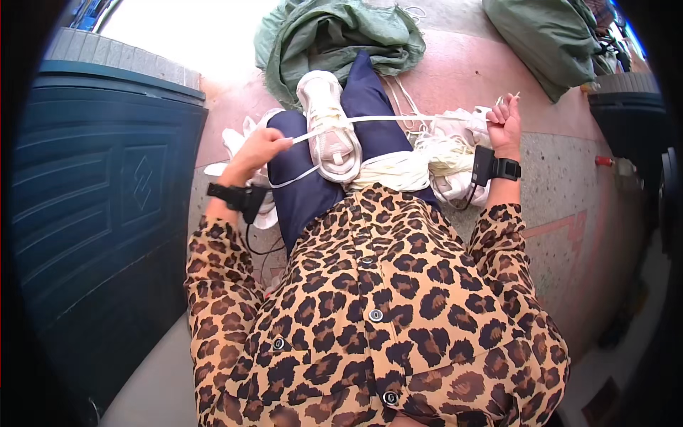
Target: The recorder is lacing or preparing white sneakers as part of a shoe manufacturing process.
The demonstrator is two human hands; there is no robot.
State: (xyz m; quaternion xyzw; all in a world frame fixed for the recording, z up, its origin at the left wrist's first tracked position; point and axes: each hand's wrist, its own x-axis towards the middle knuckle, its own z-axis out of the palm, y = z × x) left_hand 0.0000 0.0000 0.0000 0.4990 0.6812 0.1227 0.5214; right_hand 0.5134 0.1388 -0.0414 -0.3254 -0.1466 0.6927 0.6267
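In the head view, a white shoe (pixel 329 132) is rested on the person's dark blue trousers (pixel 306 206). A flat white lace (pixel 398 118) is stretched across the shoe and is held out to both sides of it. To the left of the shoe, one stretch is pinched in the closed fingers of the left hand (pixel 262 149); farther off to the right of the shoe, the other stretch is gripped in the curled right hand (pixel 504 122), with a short tip seen above the fingers. A thinner strand (pixel 293 178) is looped out low on the shoe's left. Just to the right of the shoe, a bundle of cream laces (pixel 391 171) is laid over the lap. White shoes are heaped on the floor to the left (pixel 245 139) and right of the shoe, and a crumpled green sack (pixel 341 32) is seen beyond it
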